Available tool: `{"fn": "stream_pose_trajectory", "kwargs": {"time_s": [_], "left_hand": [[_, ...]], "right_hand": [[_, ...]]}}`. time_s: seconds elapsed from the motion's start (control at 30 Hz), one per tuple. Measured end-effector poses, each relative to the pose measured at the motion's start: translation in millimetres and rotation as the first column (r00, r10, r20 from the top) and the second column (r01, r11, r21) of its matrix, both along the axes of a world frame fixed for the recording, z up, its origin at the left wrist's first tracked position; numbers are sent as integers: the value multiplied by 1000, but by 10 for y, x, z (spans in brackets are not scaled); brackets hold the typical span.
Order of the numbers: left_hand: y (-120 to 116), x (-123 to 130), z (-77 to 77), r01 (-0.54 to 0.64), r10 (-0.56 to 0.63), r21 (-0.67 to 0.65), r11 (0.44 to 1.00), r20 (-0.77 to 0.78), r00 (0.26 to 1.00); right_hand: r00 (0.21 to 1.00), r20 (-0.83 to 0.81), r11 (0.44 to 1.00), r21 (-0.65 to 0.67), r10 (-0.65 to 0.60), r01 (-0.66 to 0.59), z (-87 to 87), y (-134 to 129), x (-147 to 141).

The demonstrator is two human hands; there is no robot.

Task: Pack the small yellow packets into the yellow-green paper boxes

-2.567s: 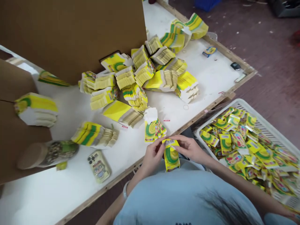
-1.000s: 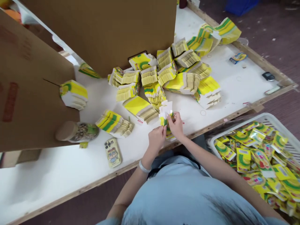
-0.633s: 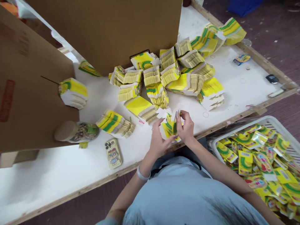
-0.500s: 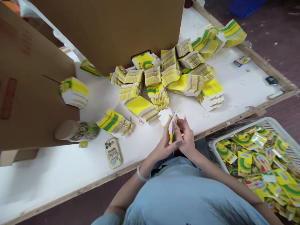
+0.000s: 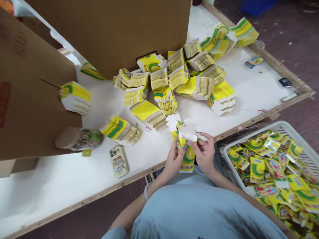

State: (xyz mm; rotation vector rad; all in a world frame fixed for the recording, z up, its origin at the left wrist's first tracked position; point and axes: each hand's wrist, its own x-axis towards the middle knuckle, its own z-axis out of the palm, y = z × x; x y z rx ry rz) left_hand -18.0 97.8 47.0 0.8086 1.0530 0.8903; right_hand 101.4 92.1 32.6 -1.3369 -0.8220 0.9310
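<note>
Between my hands is a small yellow and green carton [image 5: 188,157] with its white end flaps spread at the top. My left hand [image 5: 173,157] grips the carton's left side, thumb across its front. At the upper right, my right hand [image 5: 204,151] pinches the carton near the white flap. Just behind it on the table edge lies a stack of flat printed cartons [image 5: 174,124], partly hidden by my left hand. Several more bundles of flat cartons [image 5: 149,114] lie beyond, their cut edges facing me.
A white basket [image 5: 281,124] full of folded yellow cartons stands at the right. On the white table [image 5: 62,186] are a phone [image 5: 119,161], a lidded jar [image 5: 82,138] and a small blue box [image 5: 254,62]. Large cardboard boxes [image 5: 112,33] stand at the back left.
The carton has turned from edge-on to face me, and its white flaps now show. My hands have moved apart slightly, the right one outward. The view has shifted a little.
</note>
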Motion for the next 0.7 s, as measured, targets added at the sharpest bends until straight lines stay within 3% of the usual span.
{"fn": "stream_pose_trajectory", "kwargs": {"time_s": [0.1,0.23,0.3,0.43,0.6,0.7], "left_hand": [[-122,-69,-22,-40,39,80,996,10,999],[-207,-188,-70,180,-181,93,979,4,984],[-197,-222,-75,205,-204,128,970,-24,979],[-162,-233,-51,145,-128,187,972,-101,987],[-121,-293,14,260,-192,240,935,-276,942],[-93,-327,47,324,-247,205,924,-329,911]], "right_hand": [[989,113,995,1,98,-99,-34,-94,115],[925,173,941,-45,337,-335,-16,-206,205],[916,214,939,-26,339,-342,-20,-249,200],[923,242,949,24,299,-314,-74,-284,250],[765,267,778,77,586,-624,-30,-252,470],[784,65,786,-97,618,-611,45,-262,465]]}}
